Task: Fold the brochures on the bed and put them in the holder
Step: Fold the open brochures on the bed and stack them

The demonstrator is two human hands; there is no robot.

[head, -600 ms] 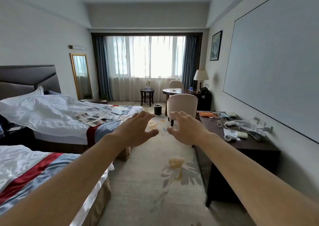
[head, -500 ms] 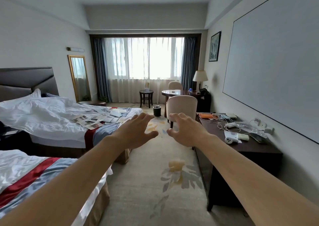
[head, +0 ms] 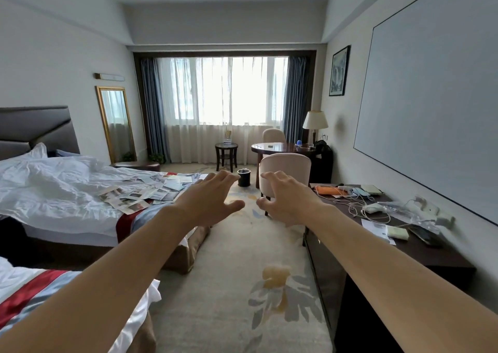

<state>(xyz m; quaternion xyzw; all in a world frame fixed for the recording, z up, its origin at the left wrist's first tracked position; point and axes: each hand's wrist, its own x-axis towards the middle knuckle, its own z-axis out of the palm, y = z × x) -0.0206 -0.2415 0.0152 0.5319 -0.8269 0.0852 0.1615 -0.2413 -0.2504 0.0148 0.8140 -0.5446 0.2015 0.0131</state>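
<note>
Lying scattered in a loose, overlapping heap, the brochures [head: 145,193] cover the foot end of the far bed [head: 54,191], pale printed sheets with small photo panels, some flat, some creased, beside a rumpled white duvet [head: 48,180] and above a red bed runner [head: 122,222]. We hold both arms out over the carpet: our left hand [head: 213,199] and right hand [head: 283,196] hover near each other, fingers spread and relaxed, gripping nothing, well apart from the papers. A dark desk [head: 444,258] strewn with cables lines the right wall.
</note>
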